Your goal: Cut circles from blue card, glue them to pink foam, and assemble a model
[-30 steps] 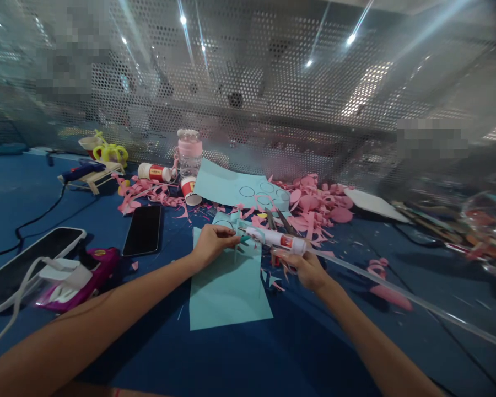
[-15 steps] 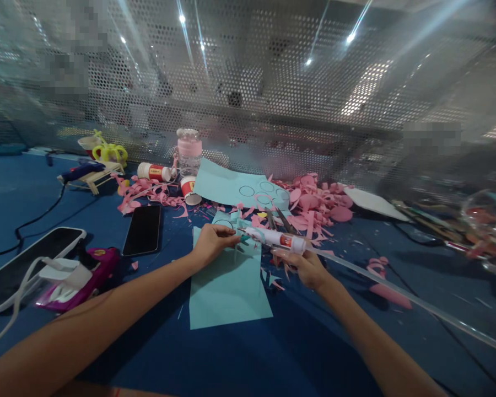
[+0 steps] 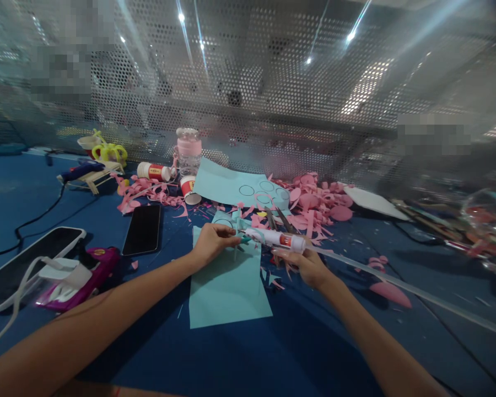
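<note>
We've got the glue tube (image 3: 278,239) gripped in the right hand (image 3: 305,267), long axis running left-right, nozzle aimed left at the small teal cutout (image 3: 243,240) pinched by the left hand (image 3: 212,245), nozzle just about touching it, so left hand's nearer. All over the teal sheet (image 3: 227,286) mid-table (image 3: 273,353). Count: 2 phones, 2 teal sheets, 1 tube in hand, 1 bottle, pink scraps too many to count.

Whatever the left hand (image 3: 213,242) is pinching at the glue tube (image 3: 275,238) tip is too small to make out, and the right hand's (image 3: 306,267) fingers cover the tube's underside. Both forearms run off the bottom edge. The stuff piled at the far right (image 3: 479,220) is just blur, and so are two patches on the mesh wall (image 3: 248,82)
</note>
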A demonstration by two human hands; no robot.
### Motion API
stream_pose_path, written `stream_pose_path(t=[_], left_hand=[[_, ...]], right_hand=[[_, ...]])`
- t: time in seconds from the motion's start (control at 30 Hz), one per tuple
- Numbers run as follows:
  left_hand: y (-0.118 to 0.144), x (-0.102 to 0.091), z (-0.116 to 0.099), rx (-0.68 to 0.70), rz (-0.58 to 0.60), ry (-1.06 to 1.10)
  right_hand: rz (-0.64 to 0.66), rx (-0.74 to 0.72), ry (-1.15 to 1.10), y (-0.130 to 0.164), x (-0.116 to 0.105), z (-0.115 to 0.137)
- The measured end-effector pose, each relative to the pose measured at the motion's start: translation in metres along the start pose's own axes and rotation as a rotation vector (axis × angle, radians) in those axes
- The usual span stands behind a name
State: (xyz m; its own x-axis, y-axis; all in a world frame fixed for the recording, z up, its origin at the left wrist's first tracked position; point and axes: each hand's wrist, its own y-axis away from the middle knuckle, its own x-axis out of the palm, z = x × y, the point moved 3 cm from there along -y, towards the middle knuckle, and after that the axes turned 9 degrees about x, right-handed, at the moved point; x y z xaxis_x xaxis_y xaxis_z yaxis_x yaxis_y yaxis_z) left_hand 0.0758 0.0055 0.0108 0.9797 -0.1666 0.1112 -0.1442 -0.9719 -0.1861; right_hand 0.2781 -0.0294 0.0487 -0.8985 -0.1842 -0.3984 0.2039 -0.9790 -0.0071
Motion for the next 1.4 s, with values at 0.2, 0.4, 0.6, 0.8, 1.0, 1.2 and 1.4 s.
stream_pose_path(t=[0.2, 0.4, 0.6, 0.8, 1.0, 1.2, 1.4], left_hand=[[0.0, 0.0, 0.0, -0.008, -0.014, -0.017], [-0.001, -0.001, 0.002, -0.004, -0.02, -0.005], [-0.002, -0.001, 0.004, -0.01, -0.017, 0.014], [-0.002, -0.001, 0.006, -0.012, -0.033, 0.042], [-0.002, 0.001, 0.005, -0.022, -0.018, 0.098], [-0.002, 0.001, 0.005, -0.044, -0.024, 0.079], [-0.003, 0.0, 0.01, -0.031, -0.012, 0.106]], right_hand=[[-0.023, -0.028, -0.051, -0.004, 0.001, -0.001], [0.015, 0.055, -0.072, -0.004, -0.002, -0.007], [-0.017, 0.027, -0.129, -0.008, 0.0, -0.008], [0.034, 0.038, -0.129, -0.009, -0.001, -0.012], [0.054, -0.016, -0.136, -0.01, 0.002, -0.005], [0.043, 0.017, -0.107, -0.011, 0.002, -0.009], [0.022, 0.002, -0.114, -0.012, 0.002, -0.009]])
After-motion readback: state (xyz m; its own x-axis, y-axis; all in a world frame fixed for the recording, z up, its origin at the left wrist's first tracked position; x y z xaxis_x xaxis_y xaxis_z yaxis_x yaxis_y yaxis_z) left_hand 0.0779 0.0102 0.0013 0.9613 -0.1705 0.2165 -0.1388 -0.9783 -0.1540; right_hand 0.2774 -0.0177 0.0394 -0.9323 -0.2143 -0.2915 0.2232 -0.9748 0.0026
